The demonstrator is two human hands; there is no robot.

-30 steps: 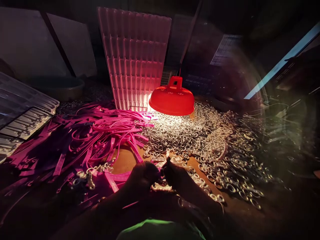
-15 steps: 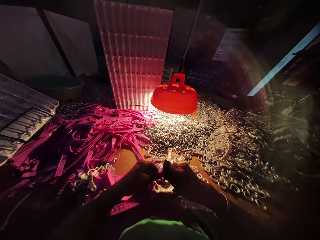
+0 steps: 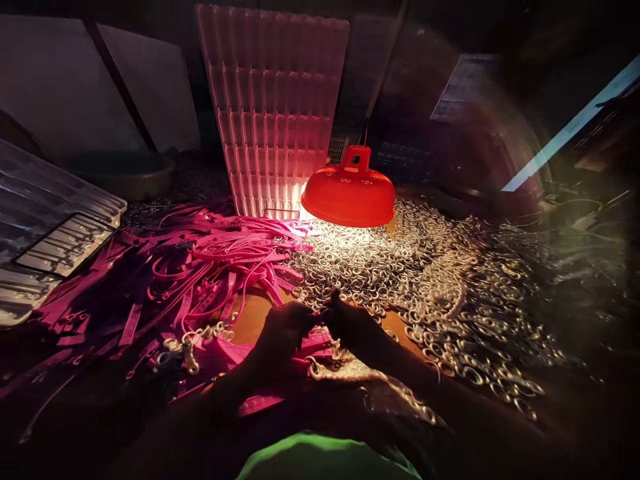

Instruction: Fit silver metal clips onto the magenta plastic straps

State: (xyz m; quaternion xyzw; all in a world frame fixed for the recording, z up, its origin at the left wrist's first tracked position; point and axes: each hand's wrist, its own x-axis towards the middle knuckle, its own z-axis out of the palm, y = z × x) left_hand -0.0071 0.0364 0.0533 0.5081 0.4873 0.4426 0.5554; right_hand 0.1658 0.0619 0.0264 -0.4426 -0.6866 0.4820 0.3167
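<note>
Both hands are dark against the lamp light and meet near the middle of the work surface. My left hand (image 3: 286, 328) is closed, its fingertips pinched together. My right hand (image 3: 350, 327) is closed too, thumb raised, its fingers touching the left ones. Between them shows a small bit of a pink strap (image 3: 318, 313); most of it is hidden by the fingers. Just below lie more pink pieces (image 3: 317, 341) and a pale beaded chain (image 3: 350, 371). To the left spreads a heap of pink straps (image 3: 215, 250).
A red lamp (image 3: 349, 197) hangs low over a wide pile of metal rings (image 3: 440, 280). Behind it stands a ribbed clear plastic tray (image 3: 275, 107). Another tray (image 3: 50, 227) is at the left edge, near a basin (image 3: 125, 175). Green cloth (image 3: 327, 457) shows at the bottom.
Both hands have moved slightly up and away from me, still together. More of the pale chain and pink pieces below them now shows. The view has shifted a little.
</note>
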